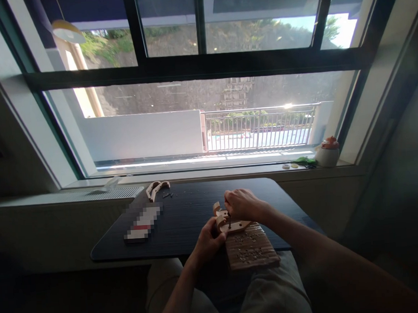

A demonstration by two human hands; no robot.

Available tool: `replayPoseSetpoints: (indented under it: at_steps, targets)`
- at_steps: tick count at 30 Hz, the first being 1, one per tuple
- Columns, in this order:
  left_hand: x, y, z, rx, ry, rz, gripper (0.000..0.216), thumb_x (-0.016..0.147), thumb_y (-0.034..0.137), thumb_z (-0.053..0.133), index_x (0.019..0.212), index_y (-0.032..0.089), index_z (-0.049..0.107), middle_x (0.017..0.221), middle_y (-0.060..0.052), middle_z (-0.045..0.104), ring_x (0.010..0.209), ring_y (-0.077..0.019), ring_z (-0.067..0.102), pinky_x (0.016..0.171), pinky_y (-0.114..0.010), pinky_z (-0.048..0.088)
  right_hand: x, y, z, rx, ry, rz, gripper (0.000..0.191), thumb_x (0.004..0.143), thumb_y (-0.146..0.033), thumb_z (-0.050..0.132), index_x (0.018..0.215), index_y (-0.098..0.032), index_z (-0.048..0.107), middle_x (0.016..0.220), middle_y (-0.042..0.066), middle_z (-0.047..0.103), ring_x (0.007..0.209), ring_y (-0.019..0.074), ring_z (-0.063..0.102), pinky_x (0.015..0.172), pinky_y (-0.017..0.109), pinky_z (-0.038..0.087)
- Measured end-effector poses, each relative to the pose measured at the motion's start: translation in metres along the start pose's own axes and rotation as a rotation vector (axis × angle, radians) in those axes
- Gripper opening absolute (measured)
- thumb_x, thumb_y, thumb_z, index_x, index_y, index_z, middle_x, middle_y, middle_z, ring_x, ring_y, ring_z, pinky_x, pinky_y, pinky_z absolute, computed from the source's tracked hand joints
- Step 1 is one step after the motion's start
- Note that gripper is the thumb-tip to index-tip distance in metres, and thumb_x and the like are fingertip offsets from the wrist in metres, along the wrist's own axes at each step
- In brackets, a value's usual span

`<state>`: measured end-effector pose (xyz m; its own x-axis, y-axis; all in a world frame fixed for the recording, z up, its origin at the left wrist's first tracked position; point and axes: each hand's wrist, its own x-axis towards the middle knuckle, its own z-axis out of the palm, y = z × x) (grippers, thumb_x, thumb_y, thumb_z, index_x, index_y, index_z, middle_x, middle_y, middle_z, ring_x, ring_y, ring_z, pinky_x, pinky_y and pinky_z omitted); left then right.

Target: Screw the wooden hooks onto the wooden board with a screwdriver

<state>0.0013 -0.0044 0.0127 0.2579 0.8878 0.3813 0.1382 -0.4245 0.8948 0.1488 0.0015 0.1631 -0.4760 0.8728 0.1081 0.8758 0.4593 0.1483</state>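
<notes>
Seated at a dark table [184,214], the left hand [207,241] clamps a wooden piece [230,226] near the edge; right hand [243,205] fingers pinch a small tool [229,217]. A slip could jab the left thumb.

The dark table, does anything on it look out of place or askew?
One thing: the corrugated cardboard sheet hangs past the near edge of the dark table over the lap, small bits scattered on it. The left hand and right hand hold a wooden piece above it. Spare wooden pieces lie neatly apart.
</notes>
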Motion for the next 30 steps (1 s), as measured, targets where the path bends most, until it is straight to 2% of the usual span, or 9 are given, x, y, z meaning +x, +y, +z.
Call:
replayPoseSetpoints:
  at_steps: [6, 10, 13, 16, 23, 30]
  targets:
    - [-0.001, 0.003, 0.0, -0.002, 0.002, 0.0, 0.028, 0.075, 0.023, 0.058, 0.102, 0.016, 0.058, 0.095, -0.004, 0.062, 0.085, -0.0169, 0.055, 0.081, -0.028, 0.044, 0.0, -0.004, -0.018, -0.015, -0.029, -0.109, 0.029, 0.085, -0.033, 0.043, 0.093, -0.018, 0.066, 0.089, 0.012, 0.069, 0.083, 0.0243, 0.064, 0.067, 0.031, 0.042]
    - [-0.001, 0.001, 0.0, 0.01, 0.008, -0.001, 0.028, 0.075, 0.023, 0.057, 0.102, 0.016, 0.058, 0.086, -0.001, 0.06, 0.077, -0.014, 0.052, 0.076, -0.025, 0.043, -0.004, 0.002, -0.03, -0.018, -0.056, -0.214, 0.027, 0.081, -0.032, 0.049, 0.098, -0.021, 0.067, 0.096, 0.01, 0.069, 0.087, 0.024, 0.063, 0.066, 0.029, 0.041]
    - [-0.001, -0.001, 0.0, 0.018, 0.007, -0.003, 0.025, 0.076, 0.023, 0.057, 0.1, 0.016, 0.057, 0.08, 0.001, 0.056, 0.072, -0.0124, 0.05, 0.071, -0.024, 0.042, -0.007, 0.006, -0.033, 0.013, -0.101, -0.317, 0.025, 0.081, -0.029, 0.049, 0.099, -0.024, 0.066, 0.096, 0.005, 0.069, 0.087, 0.0204, 0.063, 0.065, 0.026, 0.039]
    - [-0.001, -0.002, 0.0, 0.026, 0.007, 0.002, 0.026, 0.075, 0.022, 0.058, 0.101, 0.017, 0.057, 0.082, 0.001, 0.057, 0.074, -0.0128, 0.05, 0.072, -0.024, 0.042, -0.008, 0.007, -0.03, 0.036, -0.107, -0.367, 0.026, 0.084, -0.027, 0.044, 0.097, -0.021, 0.066, 0.092, 0.006, 0.069, 0.084, 0.0196, 0.063, 0.064, 0.026, 0.039]
    - [0.0, -0.001, 0.0, -0.013, -0.011, 0.02, 0.022, 0.076, 0.02, 0.057, 0.097, 0.015, 0.055, 0.082, 0.0, 0.057, 0.075, -0.0132, 0.051, 0.071, -0.024, 0.042, -0.009, 0.003, -0.018, 0.075, -0.046, -0.334, 0.024, 0.084, -0.028, 0.046, 0.1, -0.019, 0.061, 0.096, 0.006, 0.068, 0.088, 0.0203, 0.063, 0.067, 0.026, 0.039]
    - [-0.001, -0.002, 0.0, 0.006, -0.014, 0.03, 0.027, 0.077, 0.019, 0.056, 0.103, 0.016, 0.056, 0.091, -0.002, 0.06, 0.081, -0.0148, 0.053, 0.076, -0.026, 0.043, -0.002, 0.004, -0.009, 0.056, -0.026, -0.17, 0.024, 0.084, -0.027, 0.042, 0.096, -0.016, 0.059, 0.087, 0.01, 0.069, 0.081, 0.0224, 0.064, 0.063, 0.028, 0.039]
